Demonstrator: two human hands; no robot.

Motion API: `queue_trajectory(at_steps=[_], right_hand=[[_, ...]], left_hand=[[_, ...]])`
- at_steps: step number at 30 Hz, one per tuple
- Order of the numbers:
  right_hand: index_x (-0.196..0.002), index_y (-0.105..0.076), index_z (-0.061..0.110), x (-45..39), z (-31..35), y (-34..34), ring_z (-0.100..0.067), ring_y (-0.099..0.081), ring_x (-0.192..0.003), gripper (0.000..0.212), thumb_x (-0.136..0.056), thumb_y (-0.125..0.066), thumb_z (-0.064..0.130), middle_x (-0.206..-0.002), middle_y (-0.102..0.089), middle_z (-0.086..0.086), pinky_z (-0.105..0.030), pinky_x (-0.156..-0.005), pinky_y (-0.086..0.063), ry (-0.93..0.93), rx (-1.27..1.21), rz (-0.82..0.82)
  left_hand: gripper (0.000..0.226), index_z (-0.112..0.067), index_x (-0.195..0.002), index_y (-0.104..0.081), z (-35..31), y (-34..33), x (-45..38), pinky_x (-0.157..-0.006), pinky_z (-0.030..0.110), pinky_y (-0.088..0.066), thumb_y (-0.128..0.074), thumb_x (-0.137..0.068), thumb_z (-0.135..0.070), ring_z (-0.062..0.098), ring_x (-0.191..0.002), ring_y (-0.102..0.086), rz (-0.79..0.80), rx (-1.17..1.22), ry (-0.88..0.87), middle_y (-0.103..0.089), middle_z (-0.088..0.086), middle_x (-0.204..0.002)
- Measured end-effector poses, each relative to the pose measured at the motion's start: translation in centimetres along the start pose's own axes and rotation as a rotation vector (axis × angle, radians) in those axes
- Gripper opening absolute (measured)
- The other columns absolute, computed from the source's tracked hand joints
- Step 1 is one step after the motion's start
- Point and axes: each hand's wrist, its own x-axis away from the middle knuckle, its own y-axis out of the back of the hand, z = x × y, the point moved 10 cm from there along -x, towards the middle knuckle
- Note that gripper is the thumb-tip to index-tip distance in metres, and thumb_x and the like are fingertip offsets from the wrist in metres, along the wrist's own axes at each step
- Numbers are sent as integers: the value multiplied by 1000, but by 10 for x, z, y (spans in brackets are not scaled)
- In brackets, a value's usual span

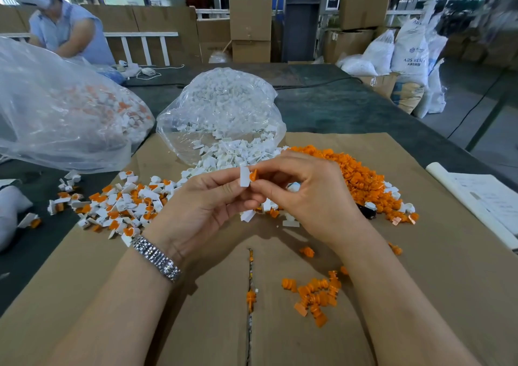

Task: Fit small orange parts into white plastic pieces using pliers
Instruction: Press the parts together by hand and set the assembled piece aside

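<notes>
1. Above the middle of the cardboard sheet (420,253) that covers the table (336,107), both hands meet at the fingertips.
2. Left hand (201,205), with a metal watch band (157,259) on its wrist, pinches a white plastic piece (244,177) between thumb and fingers; the piece stands upright.
3. Right hand (308,194) has its grip closed on a small orange part (253,175), which touches the right side of the white piece. Whether the part is seated in it cannot be told.
4. Beyond the hands, a clear bag of white pieces (221,113) lies open toward the person, and white pieces spill from its mouth onto the cardboard.
5. Right of that spill, a heap of orange parts (356,175) lies on the cardboard, and a smaller cluster of orange parts (316,295) lies near the right forearm.
6. Left of the hands lies a spread of assembled white-and-orange pieces (120,205), and behind it a large clear bag (56,113) holds more of them.
7. A dark object (367,211) shows partly just beside the right wrist; what it is cannot be told.
8. Another person (67,26) works at the far left of the table.
</notes>
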Motion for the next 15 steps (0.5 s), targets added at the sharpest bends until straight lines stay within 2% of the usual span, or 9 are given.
queue_trajectory(at_steps=[3,7,15], right_hand=[[-106,-79,13,1,0,-1,-12,-69,-82,20,-86,-81,13,-89,-72,3,-29,-76,-58,9,0,16],[-106,-80,14,1,-2,-1,-11,-70,-82,23,-85,-81,23,-90,-73,4,-32,-77,-58,-16,-7,16],[-107,-80,13,0,-1,0,-12,-70,-84,20,-88,-80,17,-91,-74,2,-32,-76,-58,15,17,14]], left_hand=[[24,-8,-102,-81,0,0,0,-76,24,-60,-61,-88,-8,18,-83,-74,4,-11,-2,-77,14,-92],[24,-9,-103,-81,-1,1,0,-77,23,-59,-62,-89,-9,18,-86,-75,10,-24,-9,-77,14,-95],[23,-7,-103,-80,-2,-1,1,-76,24,-59,-63,-88,-10,19,-83,-74,4,-32,-2,-76,15,-91]])
